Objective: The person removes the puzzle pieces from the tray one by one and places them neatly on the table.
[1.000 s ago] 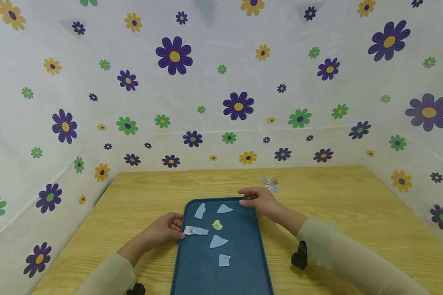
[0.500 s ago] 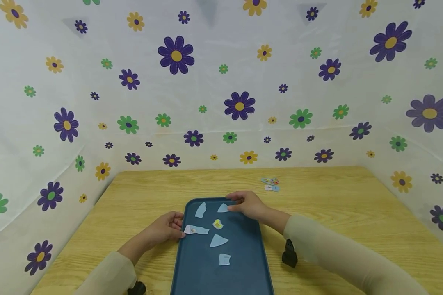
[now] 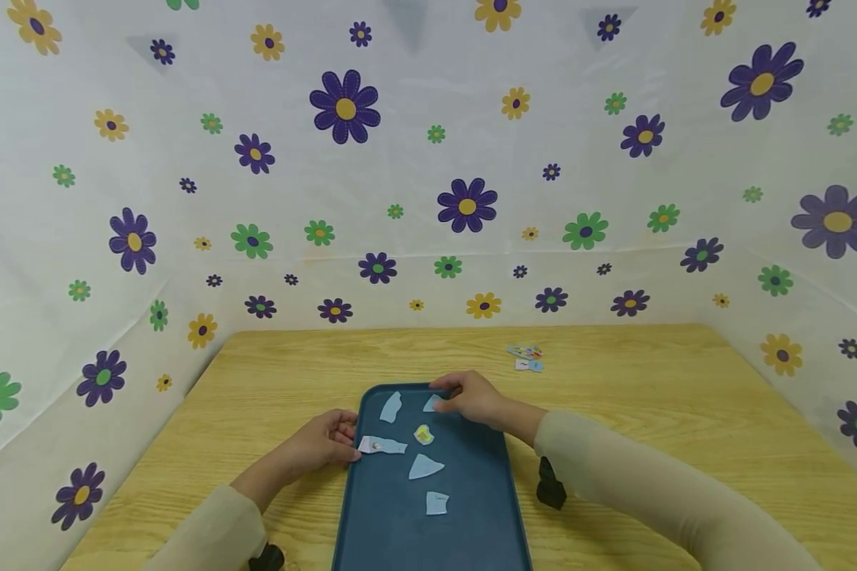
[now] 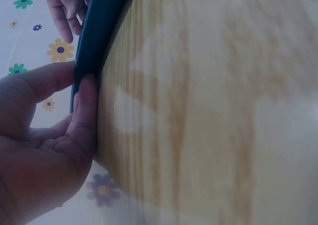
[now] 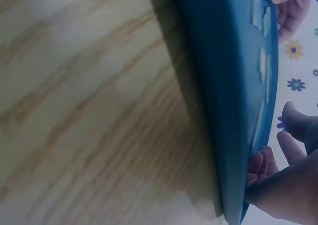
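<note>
A dark blue tray (image 3: 471,523) lies on the table with several small paper pieces on it. My left hand (image 3: 317,444) grips the tray's left rim, thumb (image 4: 54,78) on one side and fingers on the other. My right hand (image 3: 477,399) hovers over the far right corner, fingers loosely spread above a pale blue piece (image 3: 429,404) that it partly hides. Other pieces are a curved blue one (image 3: 390,408), a long one (image 3: 386,446) with a pinkish end, a yellow one (image 3: 424,434), a pointed one (image 3: 424,466) and a squarish one (image 3: 437,503).
Beyond the tray, two small groups of colourful paper pieces (image 3: 526,352) lie on the wooden table (image 3: 614,381). A white sheet (image 3: 428,166) printed with flowers surrounds the table at the back and sides. Black wrist devices (image 3: 551,484) sit at the sleeves.
My right hand has moved left from the tray's far right corner to over the pale blue piece there. My left hand keeps its place on the rim.
</note>
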{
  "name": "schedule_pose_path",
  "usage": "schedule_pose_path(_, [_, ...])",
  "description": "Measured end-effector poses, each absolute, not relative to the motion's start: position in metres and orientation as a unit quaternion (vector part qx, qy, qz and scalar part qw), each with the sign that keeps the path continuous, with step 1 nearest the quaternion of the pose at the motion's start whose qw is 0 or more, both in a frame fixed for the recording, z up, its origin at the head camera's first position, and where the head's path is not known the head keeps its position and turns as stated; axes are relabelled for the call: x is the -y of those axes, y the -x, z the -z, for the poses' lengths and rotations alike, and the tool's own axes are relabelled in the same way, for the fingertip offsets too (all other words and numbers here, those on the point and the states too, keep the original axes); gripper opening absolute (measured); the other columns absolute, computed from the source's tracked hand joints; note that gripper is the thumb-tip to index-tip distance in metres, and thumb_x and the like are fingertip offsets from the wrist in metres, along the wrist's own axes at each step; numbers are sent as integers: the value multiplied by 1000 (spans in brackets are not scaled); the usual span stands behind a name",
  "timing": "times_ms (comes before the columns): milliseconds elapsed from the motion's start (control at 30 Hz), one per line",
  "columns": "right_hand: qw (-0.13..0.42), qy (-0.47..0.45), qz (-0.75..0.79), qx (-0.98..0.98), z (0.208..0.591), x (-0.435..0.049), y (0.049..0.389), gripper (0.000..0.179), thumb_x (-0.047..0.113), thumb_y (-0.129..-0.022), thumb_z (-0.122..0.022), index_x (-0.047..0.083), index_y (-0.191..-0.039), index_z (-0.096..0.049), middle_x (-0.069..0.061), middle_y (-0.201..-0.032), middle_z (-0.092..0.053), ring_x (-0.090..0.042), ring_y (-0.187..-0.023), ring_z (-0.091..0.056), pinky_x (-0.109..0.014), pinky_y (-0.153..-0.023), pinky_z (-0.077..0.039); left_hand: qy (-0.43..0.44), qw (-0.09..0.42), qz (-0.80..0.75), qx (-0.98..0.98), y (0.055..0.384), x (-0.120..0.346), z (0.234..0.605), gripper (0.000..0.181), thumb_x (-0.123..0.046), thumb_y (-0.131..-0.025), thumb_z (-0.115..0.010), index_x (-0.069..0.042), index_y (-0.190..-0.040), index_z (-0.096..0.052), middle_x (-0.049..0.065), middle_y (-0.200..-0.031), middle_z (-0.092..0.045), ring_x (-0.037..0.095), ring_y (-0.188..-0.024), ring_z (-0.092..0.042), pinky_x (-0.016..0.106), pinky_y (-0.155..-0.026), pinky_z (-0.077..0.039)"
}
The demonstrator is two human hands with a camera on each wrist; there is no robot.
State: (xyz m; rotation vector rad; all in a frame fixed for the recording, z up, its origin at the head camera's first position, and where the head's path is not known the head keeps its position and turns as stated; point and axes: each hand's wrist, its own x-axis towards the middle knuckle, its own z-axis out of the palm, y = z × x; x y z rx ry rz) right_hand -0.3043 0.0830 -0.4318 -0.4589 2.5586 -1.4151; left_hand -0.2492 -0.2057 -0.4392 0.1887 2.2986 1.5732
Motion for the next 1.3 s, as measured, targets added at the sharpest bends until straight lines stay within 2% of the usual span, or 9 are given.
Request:
schedule_pose_path(367, [79, 139, 434, -886, 434, -75, 303, 34, 9, -82, -78, 8, -115, -71, -3, -106, -64, -16, -80, -53, -28, -69, -46, -68, 172, -548, -816, 250, 205, 439, 61, 6, -80, -74, 10, -132, -44, 15, -99, -52, 22, -84, -53, 32, -72, -51])
schedule_pose_path(600, [59, 154, 415, -895, 434, -72, 301, 39, 5, -79, -80, 6, -116, -71, -6, -107, -61, -15, -74, -50, -27, -63, -44, -88, 176, -555, -808, 252, 208, 441, 62, 6, -80, -74, 13, -132, -41, 15, -99, -51, 22, -84, -54, 30, -70, -51])
schedule_pose_path(767, [48, 169, 384, -906, 437, -71, 303, 39, 6, -79, -80, 6, -117, -71, -6, -100, -58, -16, -69, -48, -27, -59, -42, -92, 181, -561, -803, 252, 207, 441, 63, 7, -80, -73, 14, -133, -40, 15, -100, -51, 21, -84, -53, 28, -70, -51])
schedule_pose_path(933, [44, 169, 362, -916, 438, -70, 304, 34, 7, -80, -79, 7, -114, -72, -3, -94, -57, -15, -68, -48, -27, -59, -41, -95, 184, -565, -799, 251, 208, 442, 64, 7, -80, -73, 14, -133, -39, 15, -99, -51, 21, -84, -53, 28, -70, -52])
schedule_pose_path(1300, [41, 177, 358, -916, 437, -70, 303, 32, 7, -80, -79, 7, -111, -73, -5, -97, -60, -17, -76, -49, -29, -65, -43, -92, 186, -572, -794, 250, 207, 441, 63, 8, -80, -73, 13, -133, -39, 15, -99, -51, 21, -84, -53, 31, -72, -53])
